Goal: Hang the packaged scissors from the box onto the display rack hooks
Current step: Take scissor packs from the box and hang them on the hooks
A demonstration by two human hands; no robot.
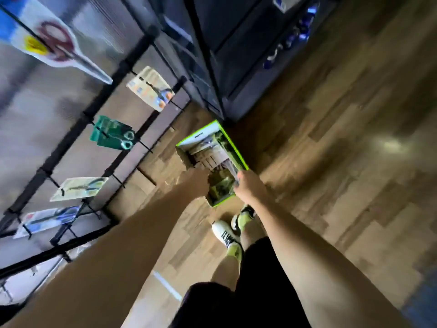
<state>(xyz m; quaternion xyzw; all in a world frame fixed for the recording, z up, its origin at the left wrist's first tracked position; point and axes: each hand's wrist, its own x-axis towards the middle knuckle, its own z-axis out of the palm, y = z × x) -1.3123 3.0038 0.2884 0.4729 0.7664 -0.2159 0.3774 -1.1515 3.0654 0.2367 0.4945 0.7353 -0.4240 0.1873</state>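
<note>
1. Evidently the picking step is in hand: both arms reach down to the box, which sits on the floor beside the display rack.
2. Left hand dips into the box among the packaged scissors; its fingers are hidden, so I cannot tell whether it holds one.
3. Right hand grips the box's green rim, thumb curled over the edge, steadying it.
4. Several packages already hang on the rack, among them a green one.
5. Next, I judge, one package must be lifted out, turned upright, and its hang-hole threaded onto a free hook.
</note>
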